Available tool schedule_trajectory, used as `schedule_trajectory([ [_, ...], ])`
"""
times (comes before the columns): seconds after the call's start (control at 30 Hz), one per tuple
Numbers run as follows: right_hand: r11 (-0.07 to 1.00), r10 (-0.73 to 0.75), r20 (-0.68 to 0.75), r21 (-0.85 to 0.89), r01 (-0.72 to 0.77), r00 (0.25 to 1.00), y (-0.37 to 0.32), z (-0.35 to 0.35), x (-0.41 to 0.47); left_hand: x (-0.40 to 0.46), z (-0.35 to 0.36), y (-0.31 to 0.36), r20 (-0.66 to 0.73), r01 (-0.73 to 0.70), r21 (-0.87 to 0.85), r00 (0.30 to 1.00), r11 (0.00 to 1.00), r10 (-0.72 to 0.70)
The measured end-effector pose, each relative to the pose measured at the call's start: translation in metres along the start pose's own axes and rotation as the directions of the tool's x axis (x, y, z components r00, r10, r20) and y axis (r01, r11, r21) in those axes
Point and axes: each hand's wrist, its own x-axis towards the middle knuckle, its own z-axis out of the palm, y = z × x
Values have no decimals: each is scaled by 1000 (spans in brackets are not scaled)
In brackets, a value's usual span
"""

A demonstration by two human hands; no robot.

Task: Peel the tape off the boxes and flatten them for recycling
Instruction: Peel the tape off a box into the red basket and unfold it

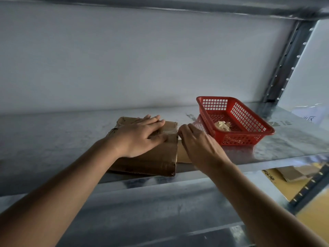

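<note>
A brown cardboard box (156, 157) lies on a metal shelf (53, 139), with clear tape (169, 133) running across its top toward the right edge. My left hand (140, 136) presses flat on the box top, fingers straight over the tape. At the box's right edge my right hand (199, 145) has its fingers curled down where the tape wraps over; the fingertips are hidden, so a pinch cannot be confirmed. A second piece of cardboard (183, 154) shows under my right hand.
A red plastic basket (249, 122) with a crumpled wad of tape (222, 126) stands just right of my right hand. A steel upright (284, 65) rises at the back right. Flattened cardboard (293, 173) lies below on a yellow floor.
</note>
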Motion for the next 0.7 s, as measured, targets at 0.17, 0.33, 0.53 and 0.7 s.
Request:
schedule_trajectory([
  [0.17, 992, -120, 31, 28, 119, 992, 19, -11, 11, 0, 1, -2, -31, -26, 10, 999, 1000, 27],
  [0.33, 728, 253, 86, 639, -248, 964, 19, -2, 3, 3, 1, -3, -37, -36, -71, 999, 997, 34],
  [0.53, 788, 278, -20, 576, -217, 960, 16, 3, -3, 3, -3, 3, -54, -19, -127, 998, 992, 12],
  [0.7, 841, 304, -132, 502, -200, 944, 11, 13, -8, 9, -7, 28, -98, 14, 42, 995, 999, -10],
])
